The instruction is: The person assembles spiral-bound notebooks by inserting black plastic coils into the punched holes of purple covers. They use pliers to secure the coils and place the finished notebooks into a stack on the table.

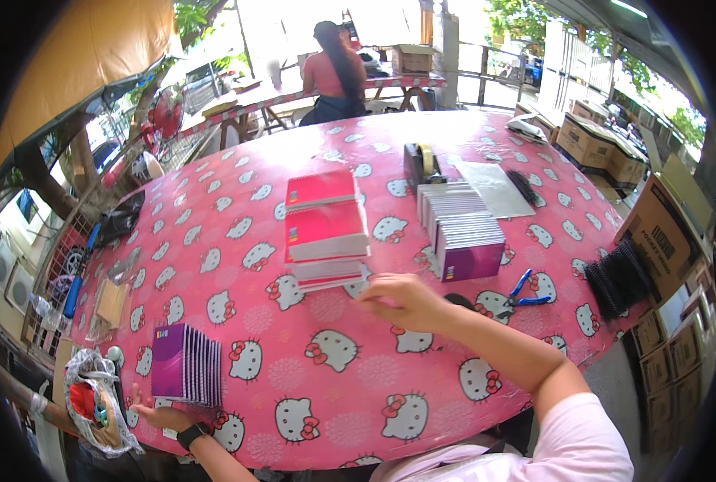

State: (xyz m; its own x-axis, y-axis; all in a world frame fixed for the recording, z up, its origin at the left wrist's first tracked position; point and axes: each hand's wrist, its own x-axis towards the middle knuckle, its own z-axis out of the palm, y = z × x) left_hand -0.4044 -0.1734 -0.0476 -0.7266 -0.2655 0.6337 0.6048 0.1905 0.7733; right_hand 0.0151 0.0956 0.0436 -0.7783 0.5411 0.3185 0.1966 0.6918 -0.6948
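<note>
The pink cartoon-print tabletop point(338, 402) carries spiral-bound purple notebooks point(179, 365) at lower left, where the left hand point(160, 415) spreads wide by their near edge, and red notebooks point(326, 233) near the middle, beside the bent fingers of the right hand point(402, 300); whether that one grips anything, I cannot tell. Light, even pressure should keep the stacks square. Covers bear small marks; a cardboard box point(656, 233) shows dark lettering.

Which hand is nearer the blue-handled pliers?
Right. The right hand is left of the pliers, by the red notebooks; the left hand is farther left, by a purple notebook stack.
</note>
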